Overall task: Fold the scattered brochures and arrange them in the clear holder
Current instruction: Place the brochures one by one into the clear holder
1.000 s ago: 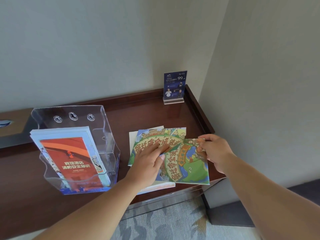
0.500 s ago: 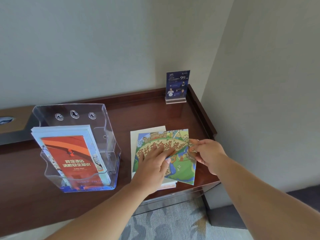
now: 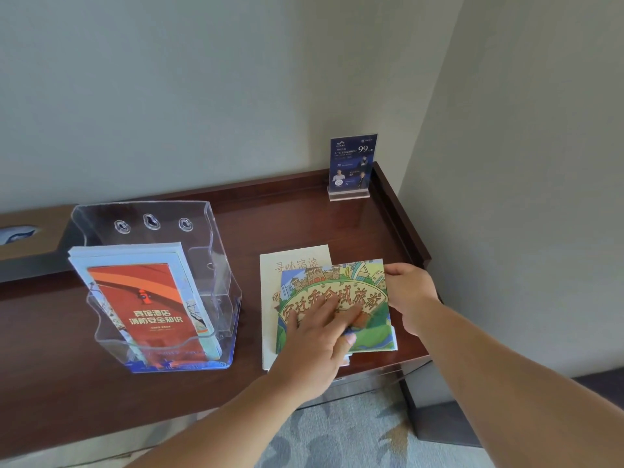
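The left hand (image 3: 314, 346) lies flat on the map brochure (image 3: 337, 282), fingers straight and spread, pressing it down near its middle. The right hand (image 3: 410, 298) has its fingers curled at the brochure's right edge and seems to pinch that edge, though the exact contact under the fingers is hard to make out. A second ago a green panel of this brochure stuck out askew to the right and toward the front of the desk, held up by the right hand. Half a second ago it was partly swung in, and now it lies over the rest, so the brochure shows as one near-square shape with its edges roughly lined up. I judge the fold is made and is being flattened, so the likely next step is to crease it, lift it and carry it left. The brochure rests on a white brochure (image 3: 293, 261), which sticks out behind and to the left of it and likely still waits its turn. Both lie on the dark wooden desk (image 3: 304, 214), near its front right corner. Well apart to the left stands the clear holder (image 3: 216, 251), already holding an orange brochure (image 3: 148, 309) in front of a few pale ones. A small blue sign (image 3: 351, 163) stands at the back right corner against the wall.
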A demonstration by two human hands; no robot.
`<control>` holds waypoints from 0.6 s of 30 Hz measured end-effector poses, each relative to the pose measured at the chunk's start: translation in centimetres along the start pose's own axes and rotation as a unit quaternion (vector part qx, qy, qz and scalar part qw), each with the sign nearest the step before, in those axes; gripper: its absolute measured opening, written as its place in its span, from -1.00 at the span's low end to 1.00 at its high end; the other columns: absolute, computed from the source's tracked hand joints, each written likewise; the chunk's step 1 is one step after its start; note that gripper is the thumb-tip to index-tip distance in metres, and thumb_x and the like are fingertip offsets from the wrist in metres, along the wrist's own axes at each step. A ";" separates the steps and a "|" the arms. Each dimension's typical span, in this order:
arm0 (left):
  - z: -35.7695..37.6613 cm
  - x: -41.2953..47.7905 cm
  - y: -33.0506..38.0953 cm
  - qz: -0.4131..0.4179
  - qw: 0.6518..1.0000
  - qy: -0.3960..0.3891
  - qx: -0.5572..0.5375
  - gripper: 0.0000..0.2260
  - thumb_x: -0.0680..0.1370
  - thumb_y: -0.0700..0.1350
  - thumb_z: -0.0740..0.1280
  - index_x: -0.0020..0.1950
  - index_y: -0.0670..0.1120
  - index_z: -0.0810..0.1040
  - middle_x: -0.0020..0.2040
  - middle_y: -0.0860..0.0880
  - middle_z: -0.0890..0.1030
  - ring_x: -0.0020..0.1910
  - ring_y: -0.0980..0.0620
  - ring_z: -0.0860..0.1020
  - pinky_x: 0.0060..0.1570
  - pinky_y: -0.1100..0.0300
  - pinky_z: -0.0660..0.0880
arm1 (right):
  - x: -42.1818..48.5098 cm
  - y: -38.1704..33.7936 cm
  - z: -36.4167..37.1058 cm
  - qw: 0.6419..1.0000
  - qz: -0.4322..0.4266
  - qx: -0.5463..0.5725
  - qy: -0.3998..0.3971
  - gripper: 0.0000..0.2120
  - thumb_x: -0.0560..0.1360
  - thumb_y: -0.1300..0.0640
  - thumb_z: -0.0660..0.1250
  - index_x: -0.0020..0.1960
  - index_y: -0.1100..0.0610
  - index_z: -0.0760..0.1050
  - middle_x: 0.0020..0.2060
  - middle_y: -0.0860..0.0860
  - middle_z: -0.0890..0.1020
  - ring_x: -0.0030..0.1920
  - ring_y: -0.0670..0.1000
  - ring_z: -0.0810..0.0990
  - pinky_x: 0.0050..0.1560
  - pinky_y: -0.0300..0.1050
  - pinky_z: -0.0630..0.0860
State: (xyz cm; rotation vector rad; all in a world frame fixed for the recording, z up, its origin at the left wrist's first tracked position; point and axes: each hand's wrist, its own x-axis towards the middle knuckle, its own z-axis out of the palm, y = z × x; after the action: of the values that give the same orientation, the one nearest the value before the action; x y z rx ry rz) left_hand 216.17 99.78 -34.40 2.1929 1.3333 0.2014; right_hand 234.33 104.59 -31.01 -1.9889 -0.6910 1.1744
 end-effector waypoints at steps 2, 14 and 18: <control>-0.3 0.2 -0.4 0.007 0.999 -0.030 0.032 -0.56 0.64 0.19 0.04 0.53 0.30 0.09 0.59 0.11 0.02 0.56 0.12 -0.11 0.48 -0.17 -0.18 | 0.2 0.1 -0.1 1.000 0.013 0.021 0.001 -0.90 0.53 0.14 0.30 -0.08 0.02 0.60 -0.28 -0.01 0.73 -0.19 0.05 0.72 -0.04 0.12 0.66; -0.2 0.8 -3.6 -0.093 0.983 -0.023 0.156 -0.06 0.28 0.51 0.28 0.50 0.24 -0.10 0.58 0.00 -0.16 0.55 -0.21 -0.21 0.40 -0.39 -0.04 | -0.8 1.4 0.1 0.979 0.074 -0.087 -0.168 -0.73 0.58 0.24 0.31 0.17 -0.06 0.38 -0.09 0.02 0.72 -0.10 0.00 0.72 -0.14 0.01 0.68; -0.2 0.8 -3.4 -0.069 0.982 -0.015 0.174 -0.19 0.34 0.43 0.28 0.47 0.25 -0.02 0.59 -0.04 -0.08 0.55 -0.22 -0.14 0.35 -0.43 0.05 | -0.7 1.5 0.3 0.976 0.054 -0.123 -0.170 -0.65 0.56 0.30 0.32 0.21 -0.08 0.43 -0.06 0.01 0.71 -0.07 0.00 0.72 -0.10 0.06 0.69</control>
State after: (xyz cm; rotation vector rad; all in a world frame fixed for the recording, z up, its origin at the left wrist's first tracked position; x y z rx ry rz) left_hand 213.85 101.76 -36.19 2.3585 1.5948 -0.1265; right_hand 233.92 103.29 -31.96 -2.0667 -0.9482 1.5847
